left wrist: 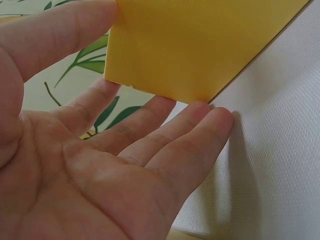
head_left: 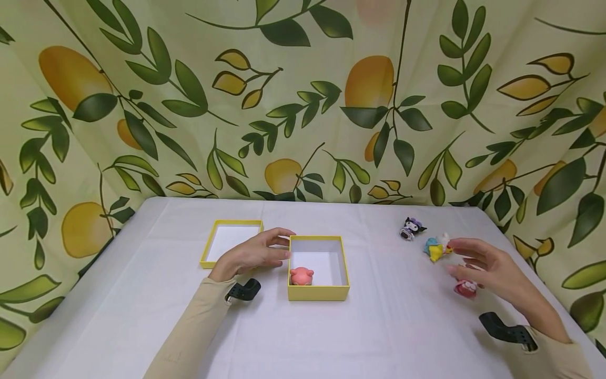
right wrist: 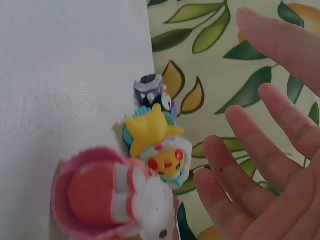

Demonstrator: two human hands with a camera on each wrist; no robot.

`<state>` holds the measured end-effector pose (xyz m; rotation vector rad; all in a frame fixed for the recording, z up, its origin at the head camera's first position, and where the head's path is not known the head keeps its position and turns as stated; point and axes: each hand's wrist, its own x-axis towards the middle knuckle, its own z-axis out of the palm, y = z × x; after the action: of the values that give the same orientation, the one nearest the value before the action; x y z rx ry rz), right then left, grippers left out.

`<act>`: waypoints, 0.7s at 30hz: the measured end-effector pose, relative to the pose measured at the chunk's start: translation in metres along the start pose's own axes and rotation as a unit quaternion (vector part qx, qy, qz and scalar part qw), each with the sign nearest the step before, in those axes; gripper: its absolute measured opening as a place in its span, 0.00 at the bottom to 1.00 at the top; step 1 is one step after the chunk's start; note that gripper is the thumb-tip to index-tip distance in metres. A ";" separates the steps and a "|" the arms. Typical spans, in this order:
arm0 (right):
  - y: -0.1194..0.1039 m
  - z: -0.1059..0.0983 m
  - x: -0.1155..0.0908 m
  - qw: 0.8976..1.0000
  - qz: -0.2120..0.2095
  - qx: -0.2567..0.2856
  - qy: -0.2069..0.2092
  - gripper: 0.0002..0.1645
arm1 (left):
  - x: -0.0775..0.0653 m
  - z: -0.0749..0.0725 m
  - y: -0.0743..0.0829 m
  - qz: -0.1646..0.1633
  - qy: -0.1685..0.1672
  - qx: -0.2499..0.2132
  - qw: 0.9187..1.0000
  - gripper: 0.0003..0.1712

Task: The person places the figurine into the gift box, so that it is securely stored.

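My left hand is at the left side of a yellow open box. In the left wrist view, the thumb and fingertips touch the edges of the box wall, the fingers fairly straight. Inside the box's front left corner sits a pink rounded figure. My right hand hovers by the toy figures at the right, fingers spread and nothing held. Nearest it are a pink-and-red figure and a yellow-and-blue figure. Farther back lies a black-and-purple figure.
A shallow yellow-rimmed lid with a white inside lies behind my left hand. White cloth covers the table. A curtain printed with fruit and leaves hangs behind it and along both sides.
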<state>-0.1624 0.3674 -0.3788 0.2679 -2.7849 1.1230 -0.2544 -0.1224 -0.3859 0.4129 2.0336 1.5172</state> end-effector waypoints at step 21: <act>0.028 -0.009 -0.004 0.994 0.098 -0.030 -0.034 0.37 | -0.003 0.002 0.003 -0.001 0.003 0.009 1.000 0.28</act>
<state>-0.1640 0.3940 -0.3924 0.0279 -2.9517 1.0848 -0.2514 -0.1216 -0.3831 0.4133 2.0534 1.5021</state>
